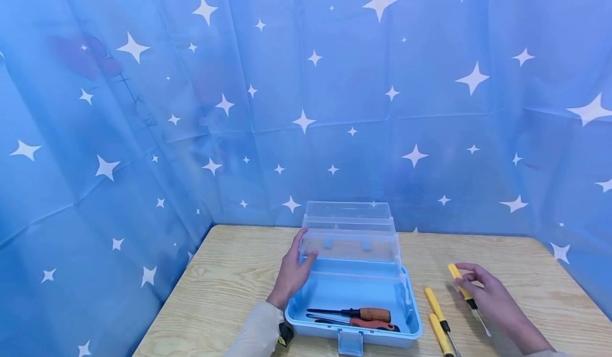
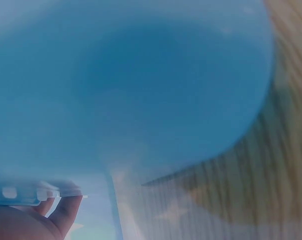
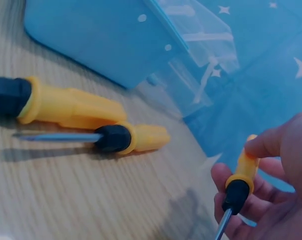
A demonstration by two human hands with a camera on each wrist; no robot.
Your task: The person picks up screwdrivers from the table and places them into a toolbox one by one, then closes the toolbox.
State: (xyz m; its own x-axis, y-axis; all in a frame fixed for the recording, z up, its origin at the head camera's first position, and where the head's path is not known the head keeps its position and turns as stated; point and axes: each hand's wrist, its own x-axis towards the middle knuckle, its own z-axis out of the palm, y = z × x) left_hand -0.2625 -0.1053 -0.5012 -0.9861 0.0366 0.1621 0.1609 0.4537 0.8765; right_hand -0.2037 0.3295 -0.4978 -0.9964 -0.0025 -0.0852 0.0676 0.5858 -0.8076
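Observation:
My right hand (image 1: 483,288) holds a screwdriver (image 3: 246,167) with a yellow handle and black collar, thumb against the handle, its metal shaft pointing down toward me. Two more yellow-handled screwdrivers (image 1: 436,304) lie on the table between that hand and a light-blue toolbox (image 1: 413,322). The toolbox's clear lid (image 1: 351,245) is raised, and my left hand (image 1: 292,272) grips its left edge between thumb and fingers. Inside the box, along the front, lie a screwdriver with an orange-brown handle (image 1: 375,314) and a red-handled tool (image 1: 373,324).
A small black and yellow object (image 1: 285,334) sits by the toolbox's front left corner, partly behind the left sleeve (image 1: 258,330). The box stands on a wood-grain table (image 1: 215,282). A blue curtain with white stars (image 1: 334,81) hangs behind the table and along its left side.

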